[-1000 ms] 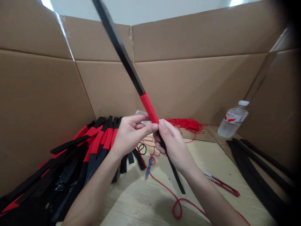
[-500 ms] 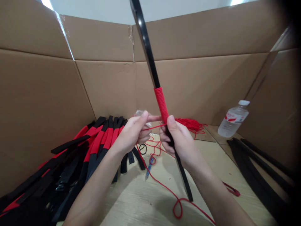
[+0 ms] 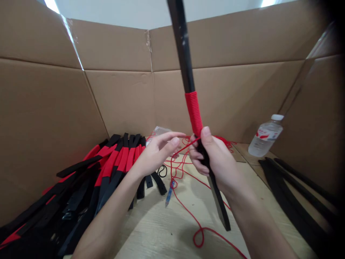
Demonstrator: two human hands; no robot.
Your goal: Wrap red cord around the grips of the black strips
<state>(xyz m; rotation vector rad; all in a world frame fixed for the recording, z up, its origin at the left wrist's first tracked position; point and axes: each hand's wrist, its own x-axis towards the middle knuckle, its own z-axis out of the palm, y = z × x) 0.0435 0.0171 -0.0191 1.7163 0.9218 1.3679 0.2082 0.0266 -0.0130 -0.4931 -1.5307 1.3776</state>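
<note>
My right hand [image 3: 217, 158] is shut around a long flat black bar [image 3: 184, 46], just below its red cord wrapping [image 3: 193, 113]. The bar stands almost upright, its lower end poking out past my wrist. A thin red cord [image 3: 185, 142] leaves the wrapping and slants down-left, passing just beneath the fingers of my left hand [image 3: 157, 153]. That hand is open, its fingers spread apart, and I cannot see it gripping the cord. More loose cord loops across the table below both hands.
A pile of black-and-red bars [image 3: 115, 162] lies to the left. Cardboard walls [image 3: 121, 100] enclose the wooden table [image 3: 151, 230]. A blue-handled tool [image 3: 169, 194], a red cord bundle [image 3: 223, 141], a plastic water bottle [image 3: 265, 138] and black strips [image 3: 293, 205] lie nearby.
The bar has swung more upright and shifted right in my right hand. My left hand has drawn back left, its fingers parted, and the cord now stretches across to it.
</note>
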